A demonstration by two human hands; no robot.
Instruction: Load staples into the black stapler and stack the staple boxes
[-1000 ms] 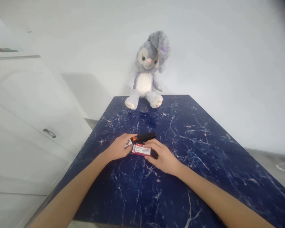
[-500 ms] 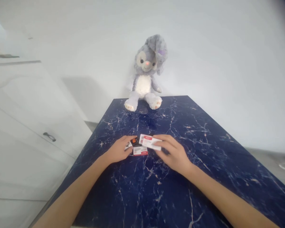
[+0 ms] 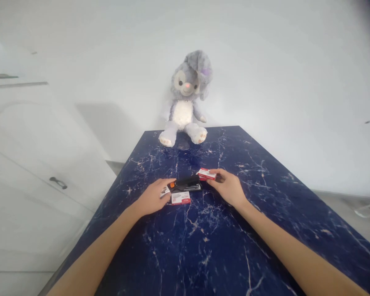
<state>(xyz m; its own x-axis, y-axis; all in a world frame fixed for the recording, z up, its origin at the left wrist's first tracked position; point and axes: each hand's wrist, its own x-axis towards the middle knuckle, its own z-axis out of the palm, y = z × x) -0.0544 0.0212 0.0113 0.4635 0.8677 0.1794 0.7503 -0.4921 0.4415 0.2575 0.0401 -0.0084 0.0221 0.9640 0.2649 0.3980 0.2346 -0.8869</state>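
A black stapler with an orange part lies across the blue marbled table. My left hand is closed around its left end, thumb on the near side and fingers on the far side. Within that grip shows a white piece with dark print, partly hidden. Just in front of the stapler lies a small red and white box. My right hand pinches red and white small boxes, seemingly two stacked, by their right end, at the stapler's right tip.
A grey plush rabbit sits at the table's far edge against the white wall. White cabinets with dark handles stand on the left. Something clear and plastic lies beyond the table's right edge.
My right hand has moved the small boxes right and slightly away from me, uncovering the stapler's length. My left hand has stayed at the stapler's left end. The view has shifted slightly.
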